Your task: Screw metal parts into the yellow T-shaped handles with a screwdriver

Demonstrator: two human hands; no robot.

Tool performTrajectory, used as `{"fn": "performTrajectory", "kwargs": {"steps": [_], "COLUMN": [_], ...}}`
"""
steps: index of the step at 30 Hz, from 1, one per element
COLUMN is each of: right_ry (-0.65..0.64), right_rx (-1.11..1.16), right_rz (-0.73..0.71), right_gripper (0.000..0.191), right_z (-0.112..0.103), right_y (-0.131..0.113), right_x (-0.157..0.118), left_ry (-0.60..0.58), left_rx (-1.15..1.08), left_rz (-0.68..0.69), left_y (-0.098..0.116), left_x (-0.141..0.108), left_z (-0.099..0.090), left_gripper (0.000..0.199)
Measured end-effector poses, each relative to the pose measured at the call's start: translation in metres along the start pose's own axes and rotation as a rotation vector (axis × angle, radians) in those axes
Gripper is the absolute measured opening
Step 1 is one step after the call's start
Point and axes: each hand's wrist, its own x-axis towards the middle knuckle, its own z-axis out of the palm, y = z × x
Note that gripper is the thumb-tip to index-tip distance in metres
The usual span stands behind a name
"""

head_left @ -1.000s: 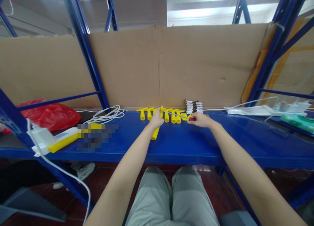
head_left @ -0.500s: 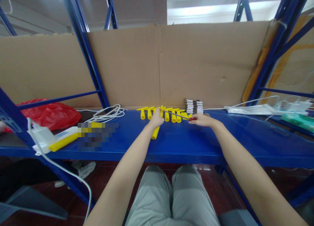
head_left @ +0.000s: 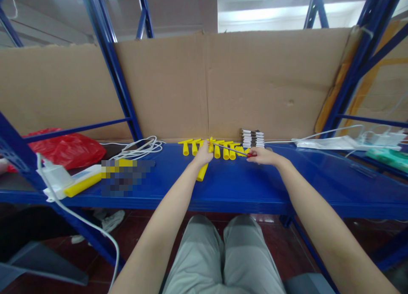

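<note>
My left hand (head_left: 202, 154) is closed on a yellow T-shaped piece (head_left: 202, 172), whose thick tube points toward me. In my right hand (head_left: 260, 155) is a screwdriver with a red handle (head_left: 251, 155). Its thin metal shaft (head_left: 230, 149) runs left, and the tip reaches the head of the yellow piece at my left fingers. Several more yellow T-shaped pieces (head_left: 226, 153) lie in a row behind and beside my hands. A stack of white and dark strips (head_left: 252, 138) stands behind my right hand.
Blue shelf surface (head_left: 248, 187) with cardboard (head_left: 165, 86) behind it. At left are a coiled white cable (head_left: 145, 148), a red plastic bag (head_left: 70, 151) and a power strip (head_left: 86, 173). White packaging (head_left: 325, 142) and cables lie at right. Blue posts rise on both sides.
The red handle and my right hand have shifted very slightly right. My left hand keeps its hold on the yellow piece, almost unmoved.
</note>
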Motion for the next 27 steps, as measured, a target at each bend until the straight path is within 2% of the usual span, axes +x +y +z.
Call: {"fn": "performTrajectory", "kwargs": {"steps": [2, 4, 7, 11, 15, 20, 27], "right_ry": [-0.072, -0.08, 0.006, 0.072, 0.111, 0.005, 0.021], "right_rx": [0.03, 0.022, 0.007, 0.031, -0.032, -0.021, 0.034], "right_rz": [0.003, -0.004, -0.019, 0.041, -0.024, -0.058, 0.04], "right_gripper": [0.017, 0.021, 0.015, 0.006, 0.007, 0.017, 0.015], "right_z": [-0.001, -0.002, -0.003, 0.0, 0.001, -0.003, 0.0], "right_y": [0.001, 0.001, -0.001, 0.001, 0.005, 0.003, -0.003], "right_x": [0.0, -0.001, -0.003, -0.002, 0.001, -0.001, -0.005], "left_ry": [-0.005, -0.007, -0.011, -0.016, 0.005, 0.021, -0.008], "left_rx": [-0.007, -0.014, -0.024, -0.008, 0.02, 0.025, 0.009], "left_rz": [-0.007, -0.013, -0.007, -0.002, -0.01, -0.015, -0.032], "left_y": [-0.002, -0.003, 0.001, 0.008, 0.011, 0.011, 0.012], "left_x": [0.001, 0.002, 0.0, -0.003, -0.004, -0.005, -0.005], "left_z": [-0.001, -0.001, -0.002, -0.001, 0.0, -0.001, -0.002], "left_gripper": [0.04, 0.039, 0.037, 0.034, 0.035, 0.035, 0.038]}}
